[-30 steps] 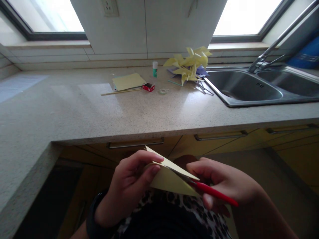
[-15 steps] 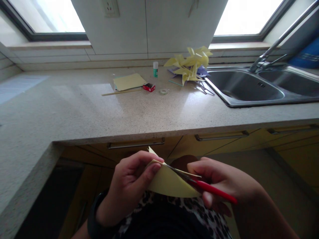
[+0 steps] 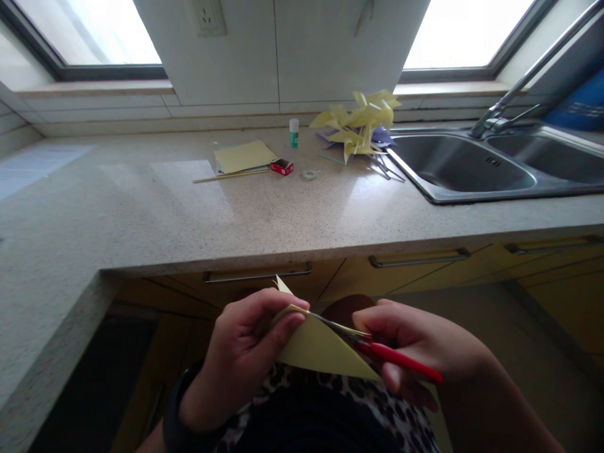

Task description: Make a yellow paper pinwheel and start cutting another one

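My left hand (image 3: 240,358) pinches a folded pale yellow paper triangle (image 3: 321,349) in front of my body, below the counter edge. My right hand (image 3: 419,349) is closed round red-handled scissors (image 3: 401,363), whose blades lie along the paper's upper folded edge, pointing left toward my left fingers. A dark band sits on my left wrist.
On the speckled countertop (image 3: 189,214) lie a stack of yellow paper sheets (image 3: 243,155), a thin wooden stick (image 3: 229,175), a small red box (image 3: 282,166), a glue stick (image 3: 294,133), a tape roll (image 3: 309,174) and a pile of yellow paper pinwheels (image 3: 361,119). A steel double sink (image 3: 481,167) with tap is at the right.
The scissor blades have closed further into the paper's fold, and the paper's upper flap has dropped flatter against the lower one. Both hands stay in nearly the same place.
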The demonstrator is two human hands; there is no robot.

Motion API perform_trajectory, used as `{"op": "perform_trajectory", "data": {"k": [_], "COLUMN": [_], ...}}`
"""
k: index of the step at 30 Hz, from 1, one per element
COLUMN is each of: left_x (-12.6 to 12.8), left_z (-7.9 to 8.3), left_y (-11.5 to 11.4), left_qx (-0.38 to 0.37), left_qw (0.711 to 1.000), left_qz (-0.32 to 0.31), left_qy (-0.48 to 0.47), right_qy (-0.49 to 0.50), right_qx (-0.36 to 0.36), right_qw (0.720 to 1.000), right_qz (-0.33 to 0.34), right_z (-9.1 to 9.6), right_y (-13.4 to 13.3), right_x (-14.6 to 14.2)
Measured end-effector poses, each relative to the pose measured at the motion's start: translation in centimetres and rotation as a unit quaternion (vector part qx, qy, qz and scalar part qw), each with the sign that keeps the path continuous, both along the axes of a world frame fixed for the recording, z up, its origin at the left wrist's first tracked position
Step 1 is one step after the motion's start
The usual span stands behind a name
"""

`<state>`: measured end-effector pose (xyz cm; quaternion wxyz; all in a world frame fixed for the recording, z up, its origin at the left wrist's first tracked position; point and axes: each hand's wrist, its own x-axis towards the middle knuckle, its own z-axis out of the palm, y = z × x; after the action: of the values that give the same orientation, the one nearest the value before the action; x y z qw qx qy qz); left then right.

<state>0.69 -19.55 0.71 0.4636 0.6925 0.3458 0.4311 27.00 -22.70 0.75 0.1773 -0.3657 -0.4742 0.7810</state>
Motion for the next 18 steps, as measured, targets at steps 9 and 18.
{"op": "perform_trajectory", "data": {"k": [9, 18], "left_x": [0.1, 0.0], "left_z": [0.1, 0.0], "left_y": [0.2, 0.3], "left_qx": [0.012, 0.029], "left_qw": [1.0, 0.999], "left_qz": [-0.012, -0.02], "left_qy": [0.004, 0.009], "right_qy": [0.047, -0.005], "right_qx": [-0.023, -0.028], "right_qw": [0.999, 1.0], "right_qz": [0.002, 0.012], "right_z": [-1.4, -0.7], "right_y": [-0.1, 0.0], "right_x": [0.3, 0.3]}}
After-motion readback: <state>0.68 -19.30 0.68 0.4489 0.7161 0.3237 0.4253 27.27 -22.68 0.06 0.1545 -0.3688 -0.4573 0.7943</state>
